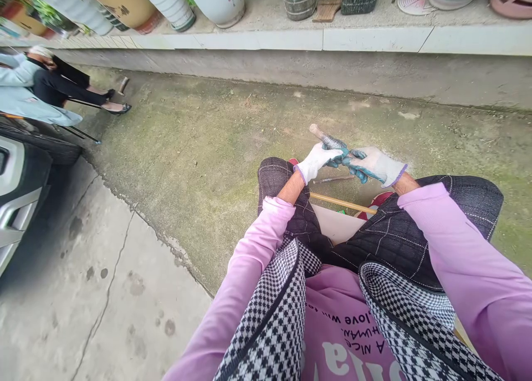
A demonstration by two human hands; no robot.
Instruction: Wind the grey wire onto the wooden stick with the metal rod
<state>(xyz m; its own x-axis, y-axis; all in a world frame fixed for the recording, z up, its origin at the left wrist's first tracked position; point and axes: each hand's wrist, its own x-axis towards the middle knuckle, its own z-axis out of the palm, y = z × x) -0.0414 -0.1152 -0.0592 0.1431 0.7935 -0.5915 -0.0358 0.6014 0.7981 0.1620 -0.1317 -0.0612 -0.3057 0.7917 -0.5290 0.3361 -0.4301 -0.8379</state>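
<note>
My left hand (322, 160), in a white glove with blue-coated fingers, is closed round a stick-like object with a pale rounded end (316, 130) and a dark, ridged or wrapped section. The object slants up and left out of my grip. My right hand (376, 164), gloved alike, meets the left one with its fingers curled at the object's lower end. What lies between those fingers is too small and covered to make out. Just below the hands is a thin dark rod (333, 179). A yellowish wooden bar (343, 202) crosses between my knees, over a pale board (338, 224).
A raised ledge (270, 40) with several flower pots (220, 1) runs along the far side. At the left a person (41, 81) sits, with a short cylindrical object (123, 85) near their feet. A vehicle (20, 192) stands at the left edge. Mossy ground (199, 148) meets cracked concrete (137, 292).
</note>
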